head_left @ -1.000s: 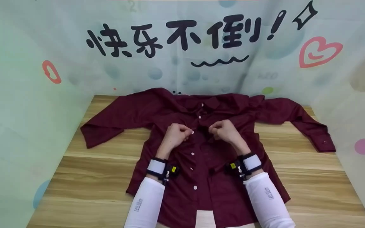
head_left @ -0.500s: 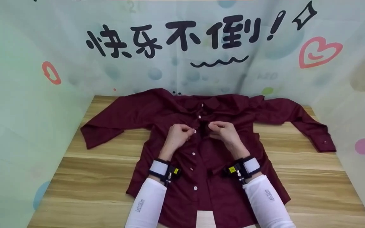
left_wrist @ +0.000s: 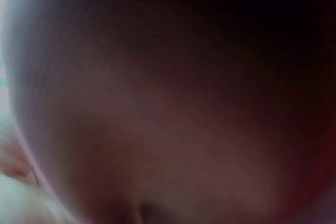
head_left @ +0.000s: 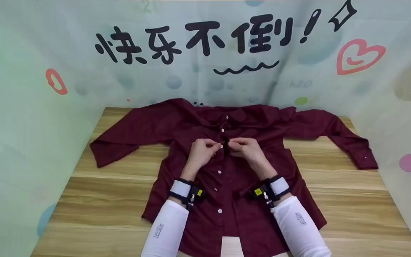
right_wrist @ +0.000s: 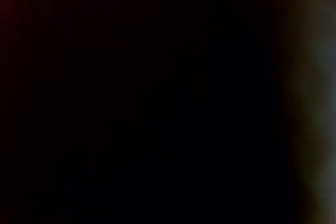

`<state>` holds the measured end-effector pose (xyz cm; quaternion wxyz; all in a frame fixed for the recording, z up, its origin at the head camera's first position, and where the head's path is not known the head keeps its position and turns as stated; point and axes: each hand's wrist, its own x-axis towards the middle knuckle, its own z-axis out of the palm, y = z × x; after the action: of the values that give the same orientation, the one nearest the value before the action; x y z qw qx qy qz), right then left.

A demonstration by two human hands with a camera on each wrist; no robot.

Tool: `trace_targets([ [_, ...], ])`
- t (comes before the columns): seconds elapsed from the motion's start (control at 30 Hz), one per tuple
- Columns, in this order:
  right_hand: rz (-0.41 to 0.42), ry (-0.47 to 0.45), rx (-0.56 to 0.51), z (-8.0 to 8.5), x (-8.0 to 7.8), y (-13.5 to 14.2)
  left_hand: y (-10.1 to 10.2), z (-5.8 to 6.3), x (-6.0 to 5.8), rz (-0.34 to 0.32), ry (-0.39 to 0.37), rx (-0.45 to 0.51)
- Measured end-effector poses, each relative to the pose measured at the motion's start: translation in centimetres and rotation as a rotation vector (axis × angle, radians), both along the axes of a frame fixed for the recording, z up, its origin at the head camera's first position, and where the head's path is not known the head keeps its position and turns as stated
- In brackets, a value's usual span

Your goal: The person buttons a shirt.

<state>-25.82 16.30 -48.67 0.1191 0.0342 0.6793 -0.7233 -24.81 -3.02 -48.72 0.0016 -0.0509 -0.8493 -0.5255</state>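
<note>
A dark red long-sleeved shirt (head_left: 187,214) lies front up with its collar at the far side and its lower front parted. My left hand (head_left: 201,152) pinches a white button (head_left: 221,146) on the left front edge between thumb and fingertips. Just across the gap, my right hand (head_left: 250,151) pinches the edge of the right front panel, its fingertips close to the button. Down the left edge run more white buttons, one of them (head_left: 219,172) just below the hands. The left wrist view is blurred and the right wrist view is almost black.
The shirt lies on a wooden table (head_left: 102,200). A printed cloth backdrop (head_left: 198,78) closes off the back and both sides. One sleeve (head_left: 120,137) is folded out to the left, the other (head_left: 348,142) stretches right.
My right hand has moved left with the panel edge, and my left hand slightly right with the button. The gap between the fingertips has narrowed.
</note>
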Motion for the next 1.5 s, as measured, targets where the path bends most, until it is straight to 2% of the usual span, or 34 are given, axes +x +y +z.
trace_targets([
  [0.2, 0.024, 0.004, 0.019, -0.2, 0.1, -0.4, 0.0, -0.2, 0.0, -0.013, -0.013, 0.006],
  [0.4, 0.044, 0.014, 0.026, -0.3, 0.1, -0.7, 0.0, -0.3, -0.1, -0.007, 0.007, 0.003],
  [0.9, 0.013, 0.003, -0.001, -0.6, 0.2, -1.1, 0.1, -0.2, -0.1, -0.033, 0.032, -0.002],
  [1.2, 0.003, 0.013, -0.012, -0.7, 0.4, -1.4, 0.5, -0.5, -0.2, -0.017, 0.049, -0.007],
  [1.4, 0.059, 0.021, -0.020, -0.6, 0.6, -1.4, 0.4, -0.5, -0.1, -0.004, 0.039, -0.011],
  [1.5, 0.093, 0.078, 0.028, -0.6, 0.7, -1.5, 0.3, -0.5, 0.0, -0.007, 0.027, -0.014],
])
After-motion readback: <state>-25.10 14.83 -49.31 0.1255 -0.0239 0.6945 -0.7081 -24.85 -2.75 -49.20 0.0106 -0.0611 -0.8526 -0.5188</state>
